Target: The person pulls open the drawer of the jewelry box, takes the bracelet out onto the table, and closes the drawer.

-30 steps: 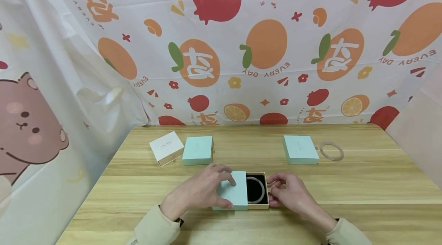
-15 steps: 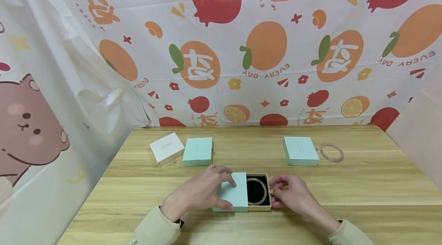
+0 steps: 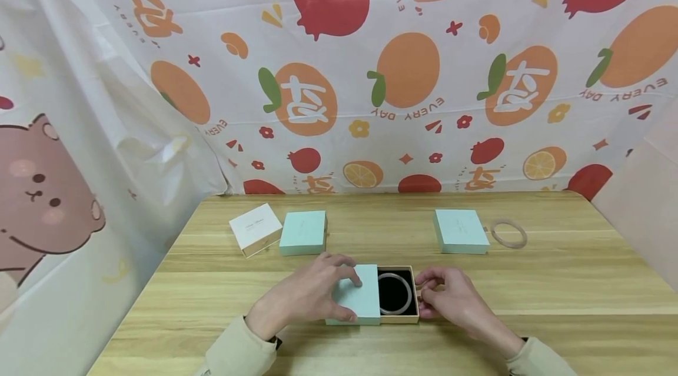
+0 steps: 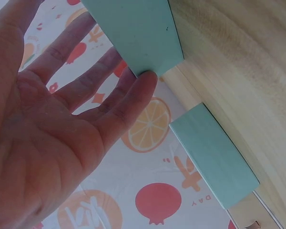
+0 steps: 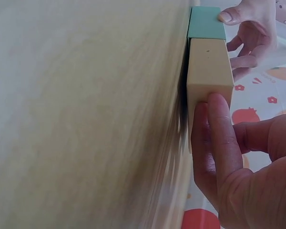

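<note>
A mint-green drawer box [image 3: 368, 299] lies on the table with its tan inner drawer [image 3: 399, 319] partly pulled out to the right. Inside, a pale bangle [image 3: 409, 296] rests on black padding, its left edge hidden under the sleeve. My left hand [image 3: 312, 290] grips the sleeve, thumb on the near side and fingers over the top. At the drawer's outer end, my right hand [image 3: 450, 299] pinches with thumb and fingers, covering the pull tab. In the right wrist view, fingertips [image 5: 218, 102] touch the tan end wall.
Behind, on the left, stand a white box [image 3: 256, 226] and a second mint-green box [image 3: 303, 232]. Another mint-green box [image 3: 461, 230] is at the back right, with a loose pale bangle [image 3: 525, 236] beside it. A fruit-print cloth [image 3: 339, 158] hangs behind the wooden table [image 3: 212, 305].
The drawer has slid a little further right out of the sleeve, showing more of the bangle. My right hand has moved right with it, while my left hand has kept its place.
</note>
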A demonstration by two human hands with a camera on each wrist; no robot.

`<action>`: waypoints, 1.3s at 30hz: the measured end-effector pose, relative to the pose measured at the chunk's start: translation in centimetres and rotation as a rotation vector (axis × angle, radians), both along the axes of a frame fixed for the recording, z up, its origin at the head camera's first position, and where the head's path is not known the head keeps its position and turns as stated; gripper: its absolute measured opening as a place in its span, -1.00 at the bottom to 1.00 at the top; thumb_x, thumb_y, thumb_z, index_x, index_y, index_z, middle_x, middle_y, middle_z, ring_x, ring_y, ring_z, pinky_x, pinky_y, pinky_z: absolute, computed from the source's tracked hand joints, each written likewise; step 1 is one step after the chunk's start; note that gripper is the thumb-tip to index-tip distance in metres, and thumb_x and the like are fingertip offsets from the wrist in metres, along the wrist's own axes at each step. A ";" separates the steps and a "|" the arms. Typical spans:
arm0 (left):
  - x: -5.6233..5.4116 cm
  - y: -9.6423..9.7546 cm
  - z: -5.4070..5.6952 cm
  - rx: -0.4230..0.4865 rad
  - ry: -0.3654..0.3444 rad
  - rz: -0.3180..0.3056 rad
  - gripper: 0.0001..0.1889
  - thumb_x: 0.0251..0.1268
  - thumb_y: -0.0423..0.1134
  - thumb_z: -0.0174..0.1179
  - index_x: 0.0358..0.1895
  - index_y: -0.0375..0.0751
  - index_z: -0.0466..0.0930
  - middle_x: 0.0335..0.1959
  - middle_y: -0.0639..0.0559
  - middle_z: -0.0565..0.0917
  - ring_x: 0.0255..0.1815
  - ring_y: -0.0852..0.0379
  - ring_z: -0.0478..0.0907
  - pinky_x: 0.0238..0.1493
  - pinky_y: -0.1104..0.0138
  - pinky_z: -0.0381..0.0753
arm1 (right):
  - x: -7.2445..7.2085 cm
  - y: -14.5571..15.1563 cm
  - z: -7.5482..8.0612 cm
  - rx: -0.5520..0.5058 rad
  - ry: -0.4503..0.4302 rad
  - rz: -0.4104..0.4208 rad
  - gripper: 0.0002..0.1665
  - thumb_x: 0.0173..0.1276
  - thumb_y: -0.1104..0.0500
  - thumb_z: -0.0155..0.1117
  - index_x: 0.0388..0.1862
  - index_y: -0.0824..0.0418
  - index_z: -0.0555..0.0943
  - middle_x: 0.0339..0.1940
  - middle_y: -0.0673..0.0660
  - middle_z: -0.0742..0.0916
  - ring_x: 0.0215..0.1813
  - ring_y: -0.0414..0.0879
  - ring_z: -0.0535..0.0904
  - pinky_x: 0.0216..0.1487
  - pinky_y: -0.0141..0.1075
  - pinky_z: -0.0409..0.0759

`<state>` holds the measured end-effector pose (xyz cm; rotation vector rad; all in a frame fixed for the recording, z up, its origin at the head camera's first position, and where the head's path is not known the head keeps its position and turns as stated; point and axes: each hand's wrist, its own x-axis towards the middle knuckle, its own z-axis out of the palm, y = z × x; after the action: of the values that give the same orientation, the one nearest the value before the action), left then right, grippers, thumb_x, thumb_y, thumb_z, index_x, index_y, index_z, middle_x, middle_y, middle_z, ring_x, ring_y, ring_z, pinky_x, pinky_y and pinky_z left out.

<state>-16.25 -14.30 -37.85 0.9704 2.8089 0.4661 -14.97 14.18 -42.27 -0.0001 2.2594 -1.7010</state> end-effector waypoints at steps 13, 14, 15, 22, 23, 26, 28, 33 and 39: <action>0.1 0.1 0.0 -0.006 0.001 -0.003 -0.54 -0.03 0.13 0.58 -0.04 0.10 0.74 0.31 -0.02 0.61 0.23 -0.07 0.52 0.17 0.08 0.61 | 0.1 0.2 0.0 -0.002 -0.009 0.001 -0.70 0.32 0.51 0.09 0.01 0.46 0.59 -0.26 0.21 0.65 -0.36 -0.06 0.71 -0.31 -0.25 0.77; 0.1 0.1 0.0 -0.005 0.001 -0.003 -0.54 -0.03 0.13 0.58 -0.04 0.10 0.74 0.31 -0.02 0.61 0.23 -0.07 0.51 0.17 0.08 0.61 | 0.1 0.2 0.0 -0.003 -0.009 0.000 -0.70 0.32 0.51 0.09 0.02 0.46 0.59 -0.26 0.21 0.64 -0.36 -0.06 0.71 -0.31 -0.24 0.77; 0.1 0.1 0.0 -0.005 0.000 -0.002 -0.54 -0.03 0.13 0.58 -0.04 0.10 0.74 0.31 -0.02 0.61 0.23 -0.07 0.51 0.18 0.08 0.61 | 0.1 0.3 0.0 -0.003 -0.008 0.000 -0.70 0.32 0.51 0.09 0.02 0.46 0.59 -0.26 0.21 0.64 -0.36 -0.05 0.71 -0.31 -0.24 0.77; 0.1 0.0 0.0 0.000 -0.001 -0.002 -0.54 -0.02 0.12 0.58 -0.03 0.09 0.74 0.31 -0.03 0.61 0.22 -0.07 0.51 0.16 0.08 0.61 | 0.1 0.3 0.1 -0.008 -0.004 0.007 -0.70 0.32 0.51 0.09 0.01 0.47 0.58 -0.26 0.21 0.63 -0.35 -0.06 0.72 -0.31 -0.25 0.77; 0.2 0.0 0.0 0.000 0.000 -0.003 -0.54 -0.02 0.12 0.58 -0.03 0.09 0.74 0.31 -0.03 0.61 0.22 -0.07 0.51 0.16 0.09 0.61 | 0.1 0.3 0.1 -0.008 -0.004 0.007 -0.70 0.32 0.51 0.09 0.01 0.47 0.58 -0.26 0.21 0.64 -0.36 -0.06 0.72 -0.31 -0.25 0.77; 0.1 0.0 0.0 0.000 -0.002 -0.001 -0.54 -0.02 0.13 0.58 -0.03 0.09 0.74 0.31 -0.03 0.61 0.22 -0.07 0.51 0.16 0.09 0.61 | 0.2 0.3 0.1 -0.005 -0.005 0.003 -0.70 0.31 0.51 0.09 0.01 0.47 0.59 -0.26 0.21 0.64 -0.36 -0.06 0.71 -0.31 -0.26 0.77; 0.1 0.0 0.0 0.001 -0.002 -0.001 -0.54 -0.02 0.13 0.58 -0.03 0.09 0.74 0.31 -0.03 0.60 0.22 -0.07 0.51 0.16 0.09 0.61 | 0.2 0.3 0.0 -0.002 -0.009 -0.007 -0.70 0.31 0.51 0.09 0.01 0.47 0.59 -0.25 0.21 0.64 -0.36 -0.06 0.71 -0.31 -0.26 0.77; 0.1 0.0 0.0 -0.001 -0.001 -0.005 -0.54 -0.02 0.13 0.57 -0.03 0.09 0.74 0.31 -0.03 0.60 0.22 -0.07 0.52 0.16 0.09 0.62 | 0.2 0.4 -0.1 0.000 -0.016 -0.026 -0.70 0.32 0.52 0.10 0.02 0.47 0.59 -0.23 0.22 0.64 -0.36 -0.06 0.71 -0.31 -0.25 0.77; 0.0 -0.1 0.0 0.000 -0.001 -0.004 -0.54 -0.01 0.13 0.57 -0.03 0.08 0.74 0.31 -0.04 0.60 0.20 -0.07 0.52 0.16 0.09 0.61 | 0.2 0.7 -0.1 -0.003 -0.023 -0.019 -0.71 0.33 0.52 0.10 0.01 0.47 0.59 -0.24 0.22 0.64 -0.36 -0.05 0.70 -0.30 -0.26 0.77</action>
<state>-16.22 -14.41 -37.84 0.9747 2.8060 0.4654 -14.79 14.90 -42.39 0.0396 2.2472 -1.7050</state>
